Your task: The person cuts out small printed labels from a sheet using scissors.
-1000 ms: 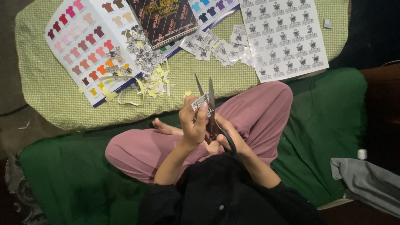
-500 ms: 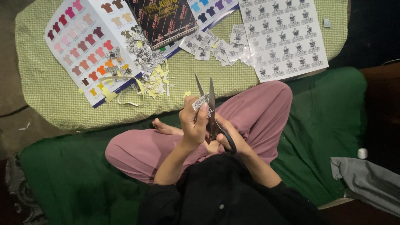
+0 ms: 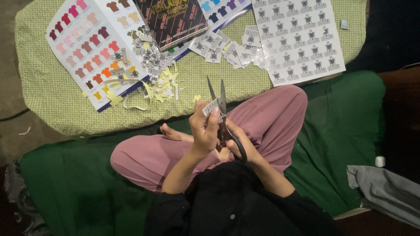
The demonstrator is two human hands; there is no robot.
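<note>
Steel scissors, blades slightly parted, sit gripped in the right hand; left hand fingers pinch a small label against them. A crooked snip could nick the thumb.

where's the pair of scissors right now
In the head view the scissors are near the centre, held upright in the right hand above the pink-trousered lap, blades slightly apart beside the small printed strip pinched in the left hand.
</note>
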